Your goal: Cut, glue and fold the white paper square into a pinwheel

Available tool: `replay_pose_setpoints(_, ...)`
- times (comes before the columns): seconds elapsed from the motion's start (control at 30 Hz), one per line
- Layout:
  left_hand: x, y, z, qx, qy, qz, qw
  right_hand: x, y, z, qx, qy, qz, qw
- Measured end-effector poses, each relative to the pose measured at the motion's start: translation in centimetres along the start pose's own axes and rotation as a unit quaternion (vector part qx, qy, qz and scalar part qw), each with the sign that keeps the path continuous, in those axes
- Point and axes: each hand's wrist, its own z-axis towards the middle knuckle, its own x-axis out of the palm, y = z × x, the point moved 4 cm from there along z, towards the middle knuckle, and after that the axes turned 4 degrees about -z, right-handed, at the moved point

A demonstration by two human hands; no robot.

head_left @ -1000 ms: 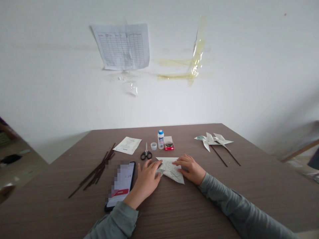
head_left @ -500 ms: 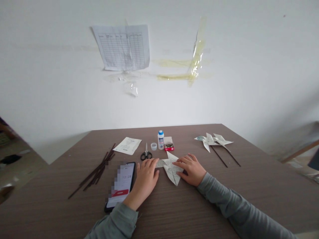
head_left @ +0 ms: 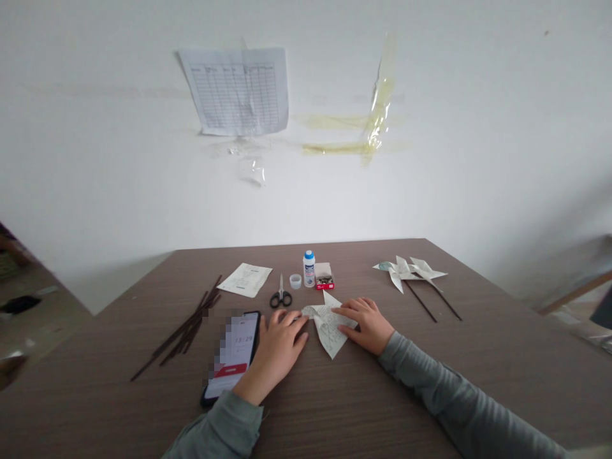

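A folded paper pinwheel point(head_left: 329, 328), covered in printed or written lines, lies on the table between my hands. My right hand point(head_left: 367, 324) grips its right side, index finger and thumb pressing on the paper a little apart. At its left blade, the fingertips of my left hand point(head_left: 280, 341) touch the paper, with the fingers stretched out and the palm low over the table. Just beyond the hands are black-handled scissors point(head_left: 281, 297), a small white cap point(head_left: 295, 281), a white bottle with a blue lid point(head_left: 309, 271) and an open red box point(head_left: 324, 284) of small metal pieces.
A phone point(head_left: 234, 357) lies beside my left forearm. Several dark sticks point(head_left: 186, 328) are piled at the left, near a flat paper piece point(head_left: 245, 280). Two pinwheels on sticks point(head_left: 408, 271) rest at the back right. A wall point(head_left: 335, 204) stands behind the table.
The pinwheel has turned slightly, its lower blade shifting left. My left hand has moved a little to the right and down, fingertips at the blade's end.
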Motion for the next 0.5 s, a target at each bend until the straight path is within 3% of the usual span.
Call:
replay_pose_setpoints(0.3, 0.3, 0.8, 0.2, -0.015, 0.007, 0.017, 1.0, 0.3, -3.2, 5.9, -0.035, -0.082, 0.036, 0.995)
replay_pose_setpoints(0.4, 0.4, 0.8, 0.3, -0.021, -0.002, 0.008, 1.0, -0.6, -2.7, 8.9, -0.043, -0.052, 0.019, 0.998)
replay_pose_setpoints(0.5, 0.6, 1.1, 0.3, -0.021, -0.022, 0.0, 1.0, -1.4, -1.7, 11.3, -0.001, -0.017, -0.016, 1.0)
